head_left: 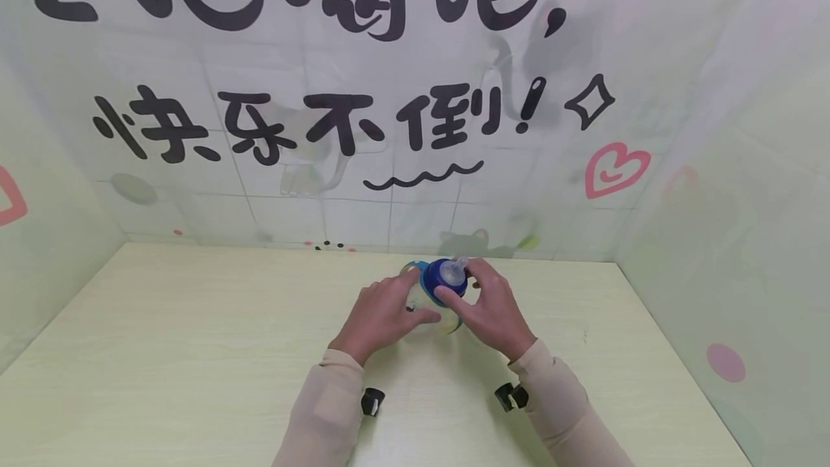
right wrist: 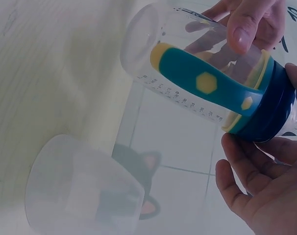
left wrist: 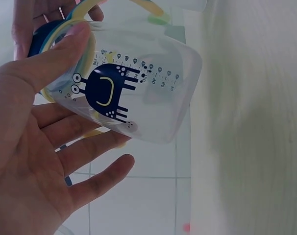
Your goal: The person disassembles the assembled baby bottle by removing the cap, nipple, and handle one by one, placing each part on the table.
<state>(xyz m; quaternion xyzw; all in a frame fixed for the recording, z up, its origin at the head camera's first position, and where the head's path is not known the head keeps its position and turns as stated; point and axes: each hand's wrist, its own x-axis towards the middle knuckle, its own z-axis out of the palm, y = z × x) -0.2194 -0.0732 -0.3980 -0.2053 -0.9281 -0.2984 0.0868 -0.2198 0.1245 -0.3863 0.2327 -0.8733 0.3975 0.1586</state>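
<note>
Two hands meet at the bottle (head_left: 420,300), right of centre in the head view's lower half, above the table (head_left: 194,352); base contact cannot be told. The left hand (head_left: 382,314) grips the body; the right hand (head_left: 494,308) holds the blue collar (head_left: 431,284), below the clear teat (head_left: 452,272). In the left wrist view, the left thumb lies near the neck, upper left, opposed by fingers beneath the body, the little finger standing apart. Hazard: the smooth wall could turn or slip if this grip is too loose; squeezing hard could dent it. No liquid shows through the clear wall. In the right wrist view, the right thumb and fingertips pinch the collar at the right edge. Hazard: uneven force on the collar could tilt it on the neck; a swing of the handle (right wrist: 202,78) or hand could knock the clear cup (right wrist: 85,191), lower left. Nothing is discernible inside the cup; its cloudy wall limits the check.
</note>
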